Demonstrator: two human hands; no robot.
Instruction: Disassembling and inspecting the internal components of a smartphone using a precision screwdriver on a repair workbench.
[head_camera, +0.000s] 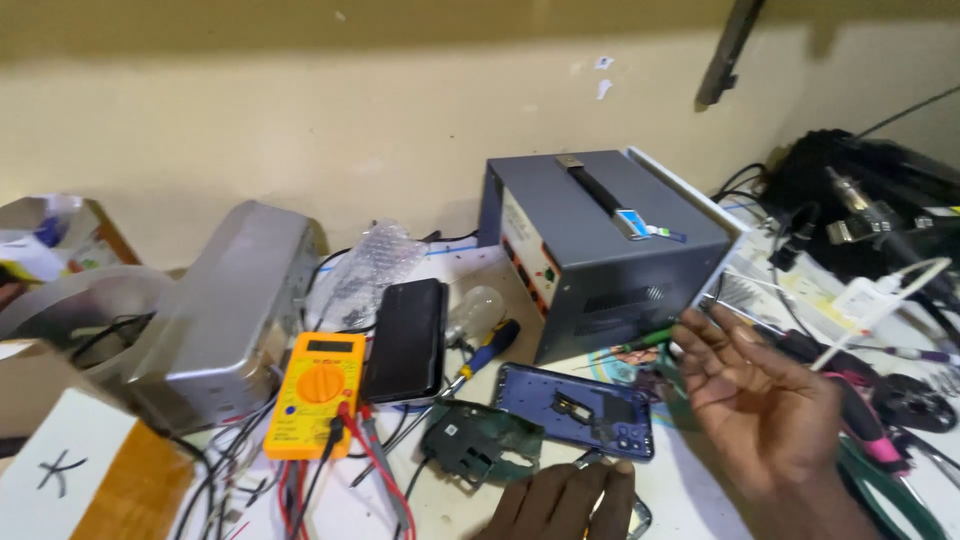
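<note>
The blue phone frame (578, 409) lies flat on the white bench top (690, 500), its long axis running left to right and tilted slightly down toward the right. It is an opened shell: blue rim, dark inner bay, a small metal part near the middle. It sits between the 2 hands, touching neither. The left hand (560, 502) is just below it at the picture's bottom edge, fingers together and curled, knuckles up; whether they clamp anything cannot be told. The right hand (762, 402) hovers just right of it, palm up, fingers apart and loosely bent, holding nothing. A dark green circuit board (478, 443) lies just left of the frame, a grey metal box (600, 250) behind it, a yellow multimeter (316, 394) further left.
</note>
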